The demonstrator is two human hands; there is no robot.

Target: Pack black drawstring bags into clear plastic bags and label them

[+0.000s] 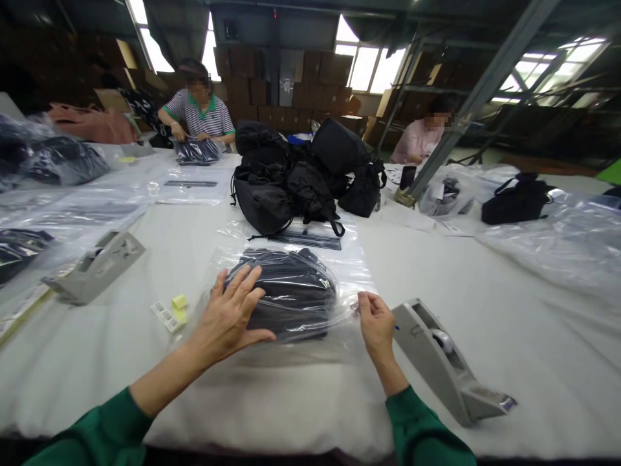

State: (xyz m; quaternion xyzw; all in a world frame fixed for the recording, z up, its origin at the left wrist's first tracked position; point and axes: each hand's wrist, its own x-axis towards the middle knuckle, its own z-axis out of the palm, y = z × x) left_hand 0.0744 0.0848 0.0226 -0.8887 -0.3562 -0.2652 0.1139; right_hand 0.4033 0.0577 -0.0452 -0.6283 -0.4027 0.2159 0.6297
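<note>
A dark folded bag sits inside a clear plastic bag (295, 291) on the white table (145, 362) in front of me. My left hand (228, 317) lies flat on its left side, fingers spread. My right hand (376, 323) is at the packet's right edge, fingers pinched on the clear plastic there. Just right of that hand stands a grey tape dispenser (446, 362).
A second grey tape dispenser (97, 265) stands at the left, with barcode labels (165, 316) and yellow notes (179, 307) beside it. A pile of black bags (301, 175) lies behind the packet. Bagged goods line both sides. Two other people work at the far edge.
</note>
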